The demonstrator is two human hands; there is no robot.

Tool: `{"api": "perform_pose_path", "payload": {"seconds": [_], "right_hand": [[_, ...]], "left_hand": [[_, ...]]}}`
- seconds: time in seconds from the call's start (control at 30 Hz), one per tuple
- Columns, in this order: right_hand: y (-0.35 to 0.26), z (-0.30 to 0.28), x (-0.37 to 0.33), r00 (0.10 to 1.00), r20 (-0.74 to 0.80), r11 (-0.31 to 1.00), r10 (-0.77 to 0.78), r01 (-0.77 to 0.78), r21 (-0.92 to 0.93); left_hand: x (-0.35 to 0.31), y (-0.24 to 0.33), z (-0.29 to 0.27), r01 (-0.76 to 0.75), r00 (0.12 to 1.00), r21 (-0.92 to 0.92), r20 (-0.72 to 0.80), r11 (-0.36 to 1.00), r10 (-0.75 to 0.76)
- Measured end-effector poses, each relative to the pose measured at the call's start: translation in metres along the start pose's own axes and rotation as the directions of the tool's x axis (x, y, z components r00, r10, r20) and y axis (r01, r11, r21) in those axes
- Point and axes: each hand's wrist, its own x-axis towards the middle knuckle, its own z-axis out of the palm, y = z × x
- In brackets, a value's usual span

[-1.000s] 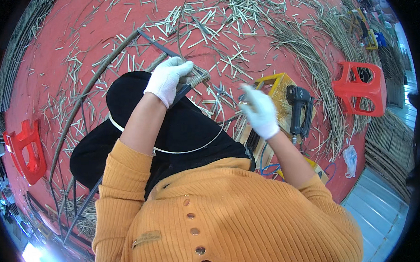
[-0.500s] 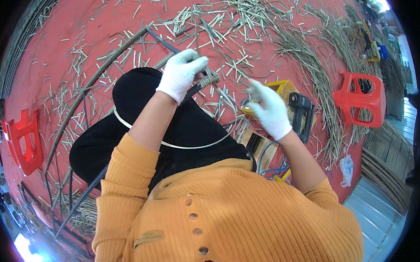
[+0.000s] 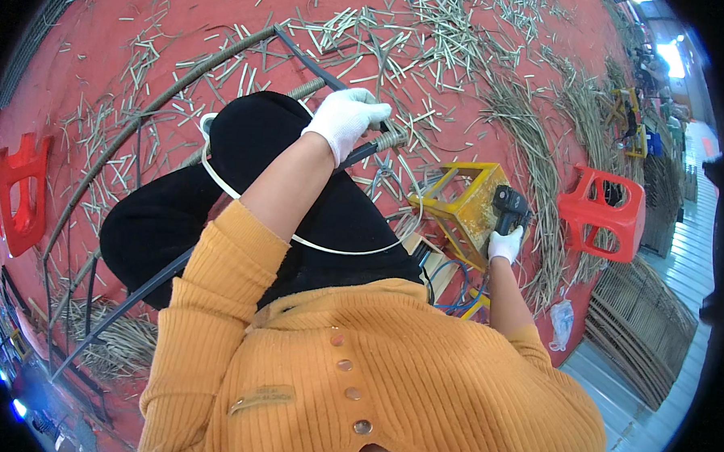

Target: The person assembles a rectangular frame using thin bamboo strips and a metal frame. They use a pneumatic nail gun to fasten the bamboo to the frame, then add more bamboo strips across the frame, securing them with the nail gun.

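My left hand (image 3: 346,122), in a white knit glove, is closed on the corner of a dark metal frame (image 3: 308,62) above my knees. Pale strip is wound tightly around the frame near that corner (image 3: 393,138). From there a long cream strip (image 3: 329,249) loops across my black-clad lap. To the right, my right hand (image 3: 505,245), gloved too, is wrapped round the handle of a black staple gun (image 3: 510,207). The gun is upright against the side of a yellow stool (image 3: 461,186); whether it touches the stool is unclear.
Cut straw-coloured strips (image 3: 435,35) litter the red floor. A red plastic stool (image 3: 605,212) stands right, another (image 3: 20,195) left. A blue hose (image 3: 455,303) coils by a wooden box (image 3: 433,261). Long dried stalks (image 3: 535,153) lie beyond the yellow stool.
My right hand has moved right and down from beside the frame, and now grips the staple gun. My left hand stays on the frame corner. The view has shifted slightly.
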Motion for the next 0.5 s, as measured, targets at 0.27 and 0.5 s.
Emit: {"api": "perform_pose_path", "payload": {"seconds": [0.27,0.5], "right_hand": [[-0.092,-0.108,0.012,0.860,0.506,0.744,-0.062,-0.298,0.598],[-0.277,-0.232,-0.044,0.548,0.640,0.762,-0.538,-0.008,0.648]], "left_hand": [[0.002,-0.006,-0.003,-0.023,0.999,-0.047,0.028,0.999,0.025],[0.008,0.001,0.006,-0.403,0.913,-0.020,0.064,0.915,0.404]]}}
